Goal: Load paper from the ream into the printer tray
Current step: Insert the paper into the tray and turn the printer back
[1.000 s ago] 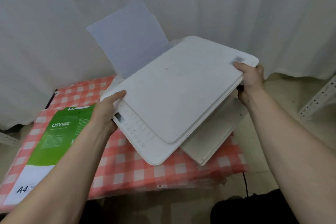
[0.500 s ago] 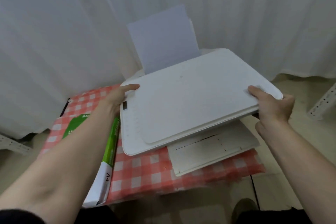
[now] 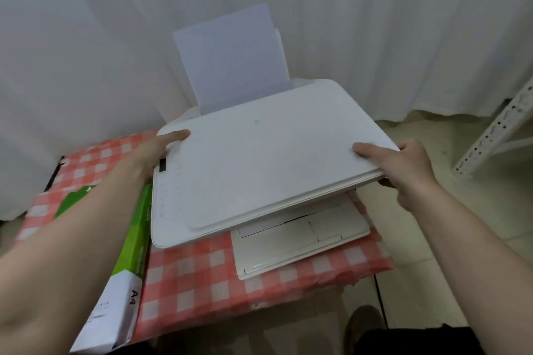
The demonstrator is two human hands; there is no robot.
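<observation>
A white printer (image 3: 259,164) sits on a small table with a red-and-white checked cloth (image 3: 202,277). White paper (image 3: 230,63) stands upright in its rear tray. Its front output tray (image 3: 291,242) is folded out. My left hand (image 3: 155,153) grips the printer's left side, thumb on the top. My right hand (image 3: 403,167) grips the right front corner, thumb on top and fingers underneath. A green-and-white A4 ream (image 3: 127,262) lies on the cloth to the printer's left, partly hidden by my left forearm.
White curtains (image 3: 86,37) hang close behind the table. A white perforated metal rack leg (image 3: 496,130) stands on the tiled floor at the right. A dark cable (image 3: 377,291) hangs down by the table's right front corner.
The printer has turned with both hands on it, so its front now faces me more squarely, and it sits lower on the cloth. The ream shows edge-on beside it.
</observation>
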